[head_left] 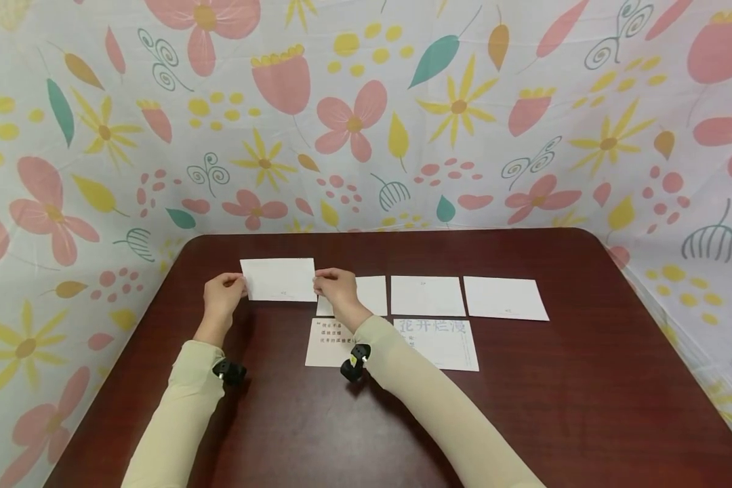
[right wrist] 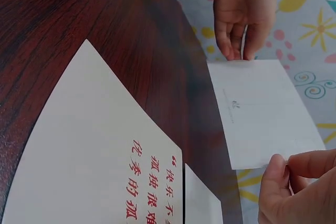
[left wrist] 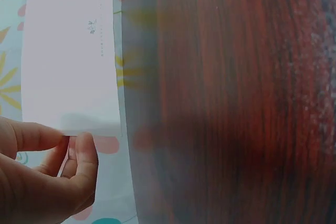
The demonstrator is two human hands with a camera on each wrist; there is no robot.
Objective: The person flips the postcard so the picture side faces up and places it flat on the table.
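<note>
A white card [head_left: 280, 279] is held up near the far left of the table, with a small printed mark near its lower edge. My left hand [head_left: 223, 298] pinches its left edge between thumb and fingers. At the opposite edge my right hand [head_left: 339, 291] pinches it too. In the left wrist view, thumb and fingertips of the left hand [left wrist: 58, 166] meet at the card's end. Both hands show on the card [right wrist: 265, 114] in the right wrist view. Behind the right hand lies another white card [head_left: 372, 293], partly covered.
Two more white cards, a middle one [head_left: 427, 296] and a right one [head_left: 505, 298], continue the row. Nearer lie a card with red writing [head_left: 324, 346] and a card with blue writing [head_left: 445, 349], partly covered by the right arm. A flowered cloth [head_left: 354, 169] hangs behind the dark wooden table [head_left: 561, 407].
</note>
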